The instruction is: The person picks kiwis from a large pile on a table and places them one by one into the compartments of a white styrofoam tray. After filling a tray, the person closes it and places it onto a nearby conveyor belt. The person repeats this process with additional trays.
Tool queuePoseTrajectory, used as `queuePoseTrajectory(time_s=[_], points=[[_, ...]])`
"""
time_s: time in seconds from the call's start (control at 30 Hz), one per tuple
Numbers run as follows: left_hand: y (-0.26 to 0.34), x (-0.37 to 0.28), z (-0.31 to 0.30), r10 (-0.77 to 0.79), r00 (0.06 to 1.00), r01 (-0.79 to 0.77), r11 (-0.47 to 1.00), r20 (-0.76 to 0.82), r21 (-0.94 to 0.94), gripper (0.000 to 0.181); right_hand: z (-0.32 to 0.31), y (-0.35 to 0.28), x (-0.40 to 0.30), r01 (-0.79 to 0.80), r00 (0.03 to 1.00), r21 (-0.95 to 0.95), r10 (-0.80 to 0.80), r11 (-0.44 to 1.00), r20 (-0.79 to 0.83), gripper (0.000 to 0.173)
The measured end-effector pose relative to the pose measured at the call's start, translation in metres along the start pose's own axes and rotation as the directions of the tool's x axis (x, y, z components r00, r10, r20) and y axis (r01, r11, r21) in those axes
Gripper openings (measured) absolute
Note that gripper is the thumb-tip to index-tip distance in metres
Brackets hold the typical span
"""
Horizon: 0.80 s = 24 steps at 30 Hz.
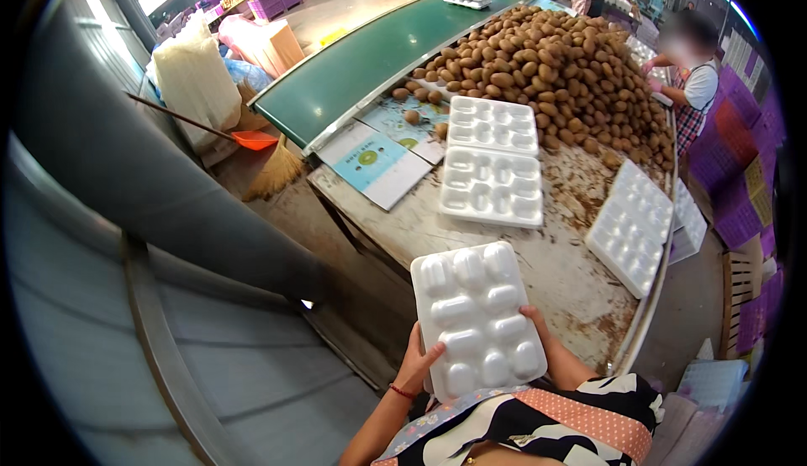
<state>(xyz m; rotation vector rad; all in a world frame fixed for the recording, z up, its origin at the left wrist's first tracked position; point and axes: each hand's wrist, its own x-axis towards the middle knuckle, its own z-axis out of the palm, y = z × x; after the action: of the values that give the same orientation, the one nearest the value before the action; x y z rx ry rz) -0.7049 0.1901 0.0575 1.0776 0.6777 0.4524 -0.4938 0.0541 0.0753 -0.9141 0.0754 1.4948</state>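
Note:
Both of my hands hold a white moulded foam fruit tray (477,318), its rounded bumps facing up, just in front of my apron. My left hand (418,356) grips its left edge, the thumb resting on top. On the opposite edge, my right hand (536,324) shows mostly its thumb; its other fingers are hidden beneath. Beyond it on the table lies a white foam tray (490,187) with hollows facing up, and a second such tray (492,124) adjoins its far edge. Behind these rises a large heap of brown kiwifruit (555,69).
More foam trays (632,226) lie at the table's right edge. Printed cardboard (372,160) sits at the left, beside a green conveyor belt (378,56). A grey pillar (157,170) stands close on my left. At the heap's right side, a person (690,88) handles trays.

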Motion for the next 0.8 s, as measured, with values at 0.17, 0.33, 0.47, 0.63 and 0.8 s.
queuePoseTrajectory(time_s=[0.17,0.33,0.47,0.63,0.8], points=[[0.064,0.074,-0.064,-0.055,0.997,0.062,0.99,0.053,-0.129,0.077,0.035,-0.022,0.103,-0.05,0.999,0.038,0.05,0.998,-0.007,0.067],[0.089,0.15,-0.112,-0.044,0.999,0.049,0.972,0.027,-0.231,0.069,0.091,-0.067,0.166,-0.024,0.999,-0.001,0.024,1.0,0.026,0.063],[0.114,0.225,-0.152,-0.052,0.996,0.072,0.938,0.066,-0.34,0.058,0.133,-0.1,0.23,0.039,0.999,-0.047,-0.039,0.998,-0.003,0.061],[0.156,0.331,-0.218,-0.028,0.979,0.073,0.972,0.2,-0.225,0.077,0.178,-0.14,0.331,0.104,0.995,-0.018,-0.104,0.994,-0.009,0.06],[0.232,0.445,-0.269,-0.008,0.978,0.04,0.987,0.206,-0.154,0.085,0.237,-0.192,0.441,0.117,0.989,0.05,-0.112,0.992,-0.1,0.06]])
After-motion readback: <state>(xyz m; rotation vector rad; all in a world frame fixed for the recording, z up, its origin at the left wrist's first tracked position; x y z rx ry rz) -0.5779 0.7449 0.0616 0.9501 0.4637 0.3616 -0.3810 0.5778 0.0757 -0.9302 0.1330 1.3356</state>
